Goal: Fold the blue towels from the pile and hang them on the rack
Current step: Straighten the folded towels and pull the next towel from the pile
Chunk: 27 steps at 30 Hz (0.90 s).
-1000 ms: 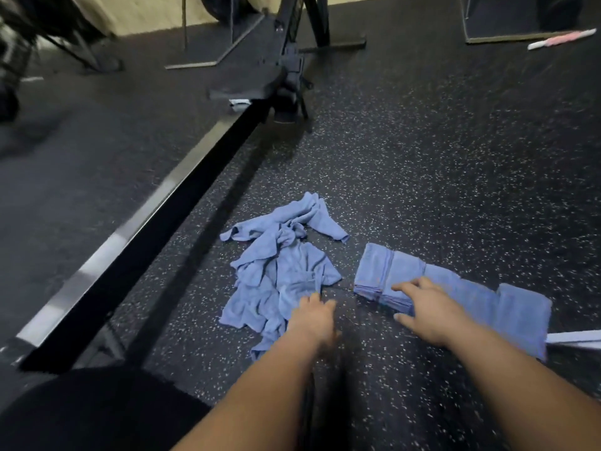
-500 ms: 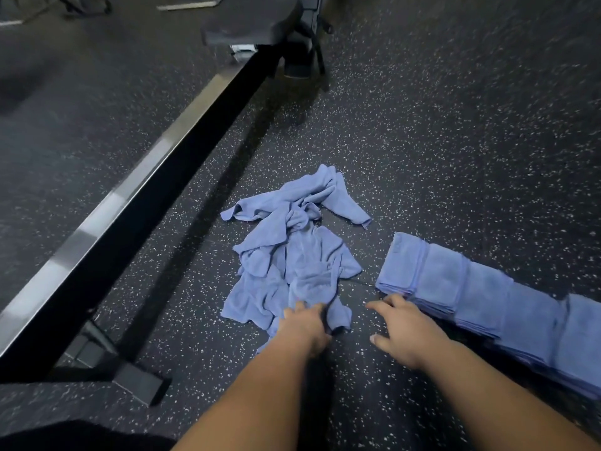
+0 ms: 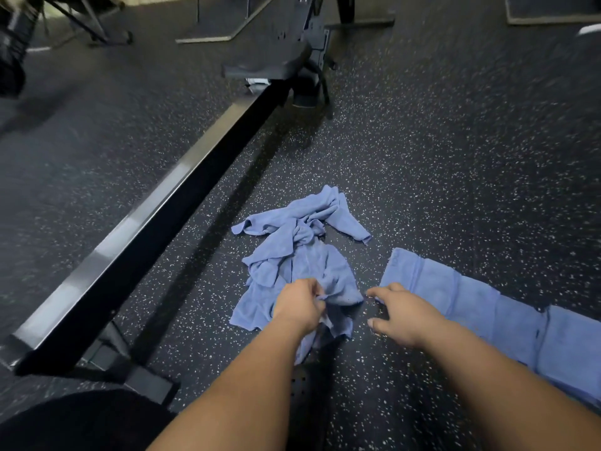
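A crumpled pile of blue towels (image 3: 292,249) lies on the dark speckled floor in the middle of the view. My left hand (image 3: 299,305) is closed on the near edge of one towel in the pile. My right hand (image 3: 398,312) hovers just right of the pile with fingers spread and curled, holding nothing, its fingertips close to the towel's corner. A row of folded blue towels (image 3: 487,307) stretches along the floor to the right, behind my right hand. No rack for hanging is recognisable in view.
A long black metal rail (image 3: 156,222) of an exercise machine runs diagonally on the left, ending in a foot (image 3: 130,369) near my left arm. Its seat (image 3: 270,63) and other frame bases stand farther back.
My left hand went from resting on the pile to gripping a towel edge. My right hand left the folded row and came in toward the pile. The camera view shifted.
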Each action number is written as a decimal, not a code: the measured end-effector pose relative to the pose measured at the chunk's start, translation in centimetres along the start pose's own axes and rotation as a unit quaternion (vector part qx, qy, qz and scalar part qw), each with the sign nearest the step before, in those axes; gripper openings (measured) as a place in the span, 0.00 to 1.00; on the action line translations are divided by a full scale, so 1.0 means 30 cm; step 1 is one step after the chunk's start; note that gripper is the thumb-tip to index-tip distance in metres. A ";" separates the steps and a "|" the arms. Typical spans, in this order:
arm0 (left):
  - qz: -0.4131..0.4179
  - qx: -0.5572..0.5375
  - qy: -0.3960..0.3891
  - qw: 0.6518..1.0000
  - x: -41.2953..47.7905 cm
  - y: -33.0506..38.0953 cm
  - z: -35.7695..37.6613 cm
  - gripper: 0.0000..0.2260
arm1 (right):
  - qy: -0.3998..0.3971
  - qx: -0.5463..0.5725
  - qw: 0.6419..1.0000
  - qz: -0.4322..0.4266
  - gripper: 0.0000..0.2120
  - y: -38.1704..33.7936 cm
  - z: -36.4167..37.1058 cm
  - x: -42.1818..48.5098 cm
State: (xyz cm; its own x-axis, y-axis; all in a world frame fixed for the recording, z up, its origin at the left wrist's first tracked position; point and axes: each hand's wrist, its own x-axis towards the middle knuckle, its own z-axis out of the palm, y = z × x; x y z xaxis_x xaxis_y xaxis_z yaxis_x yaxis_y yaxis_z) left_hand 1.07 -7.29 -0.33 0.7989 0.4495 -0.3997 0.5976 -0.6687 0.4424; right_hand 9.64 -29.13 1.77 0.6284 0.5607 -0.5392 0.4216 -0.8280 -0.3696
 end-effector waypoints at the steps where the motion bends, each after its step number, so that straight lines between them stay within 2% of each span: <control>1: 0.020 -0.011 0.005 1.000 -0.019 0.021 -0.032 0.04 | 0.006 -0.005 1.000 -0.005 0.33 -0.011 -0.025 -0.025; 8: 0.179 -0.067 0.031 0.981 -0.187 0.236 -0.293 0.07 | 0.092 -0.041 0.990 -0.094 0.29 -0.122 -0.277 -0.274; 11: 0.236 -0.082 0.044 0.967 -0.281 0.335 -0.392 0.10 | 0.135 -0.026 0.984 -0.114 0.27 -0.158 -0.376 -0.404; 15: 0.301 -0.109 0.072 0.945 -0.410 0.465 -0.505 0.08 | 0.206 -0.010 0.971 -0.121 0.28 -0.196 -0.461 -0.581; 18: 0.347 -0.163 0.060 0.922 -0.509 0.556 -0.557 0.08 | 0.275 0.054 0.953 -0.116 0.27 -0.197 -0.483 -0.695; 20: 0.374 -0.200 0.048 0.904 -0.574 0.603 -0.578 0.09 | 0.319 0.114 0.934 -0.111 0.21 -0.194 -0.492 -0.767; 23: 0.405 -0.275 0.027 0.872 -0.667 0.660 -0.602 0.09 | 0.372 0.155 0.908 -0.112 0.06 -0.198 -0.511 -0.869; 27: 0.417 -0.378 0.045 0.825 -0.768 0.709 -0.635 0.07 | 0.433 0.155 0.882 -0.108 0.03 -0.192 -0.564 -0.997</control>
State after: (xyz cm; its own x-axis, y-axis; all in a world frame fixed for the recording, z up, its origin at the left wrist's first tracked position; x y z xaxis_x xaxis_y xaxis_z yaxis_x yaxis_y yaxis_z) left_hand -3.31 -20.59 33.57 0.9356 0.0837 0.3431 -0.3181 -0.2224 0.9216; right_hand -0.52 -41.20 32.82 0.8747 0.3812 0.2993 0.4791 -0.5859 -0.6536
